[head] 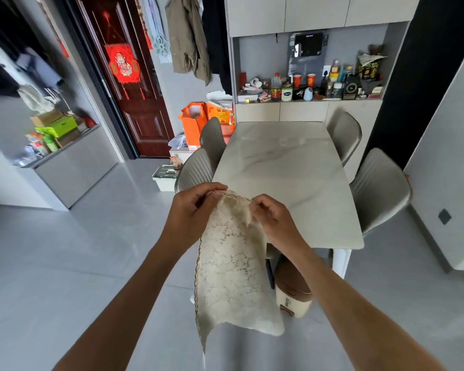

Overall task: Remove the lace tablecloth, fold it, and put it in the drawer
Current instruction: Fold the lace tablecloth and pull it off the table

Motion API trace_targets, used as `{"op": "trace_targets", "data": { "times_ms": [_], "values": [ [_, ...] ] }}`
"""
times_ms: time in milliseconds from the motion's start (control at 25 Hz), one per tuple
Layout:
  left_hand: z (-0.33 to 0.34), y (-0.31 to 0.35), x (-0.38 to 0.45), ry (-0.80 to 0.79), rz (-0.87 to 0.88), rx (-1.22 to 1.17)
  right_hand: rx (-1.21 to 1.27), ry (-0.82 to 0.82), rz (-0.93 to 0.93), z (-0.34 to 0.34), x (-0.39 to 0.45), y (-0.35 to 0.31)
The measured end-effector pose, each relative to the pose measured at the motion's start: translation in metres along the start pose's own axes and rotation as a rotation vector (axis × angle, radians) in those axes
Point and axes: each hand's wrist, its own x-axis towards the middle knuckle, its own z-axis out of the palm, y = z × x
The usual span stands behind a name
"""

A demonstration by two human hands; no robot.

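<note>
- Left hand (196,207) pinches the lace tablecloth (233,266) at its top edge
- Right hand (272,218) likewise pinches it (cloth hangs toward 6 o'clock)
- Table (292,170) at 12 o'clock

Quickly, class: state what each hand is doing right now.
Left hand: closed, pinching the top edge of the lace tablecloth.
Right hand: closed, pinching the same top edge.

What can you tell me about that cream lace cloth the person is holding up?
The cream lace tablecloth is thin openwork fabric with a scalloped, darker-trimmed edge. It is off the pale marble-look table and hangs in a narrow, doubled strip, its lower end loose above the grey floor. The left hand and right hand pinch its top corners.
</note>
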Motion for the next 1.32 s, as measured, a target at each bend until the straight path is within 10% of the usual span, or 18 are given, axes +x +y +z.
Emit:
{"op": "trace_targets", "data": {
  "times_ms": [480,920,1120,1320],
  "values": [
    [-0.008,-0.023,-0.002,-0.018,-0.167,-0.436,-0.147,-0.168,-0.050,-0.010,0.020,-0.021],
    [0.010,-0.020,0.005,-0.131,-0.184,-0.336,-0.181,-0.222,-0.037,-0.048,0.007,-0.011],
    [0.021,-0.001,0.017,-0.447,-0.255,-0.324,-0.211,-0.275,0.004,-0.058,0.000,-0.009],
    [0.046,0.016,0.026,-0.823,-0.021,0.237,-0.184,-0.290,0.069,-0.066,-0.018,-0.004]
  ]
}}
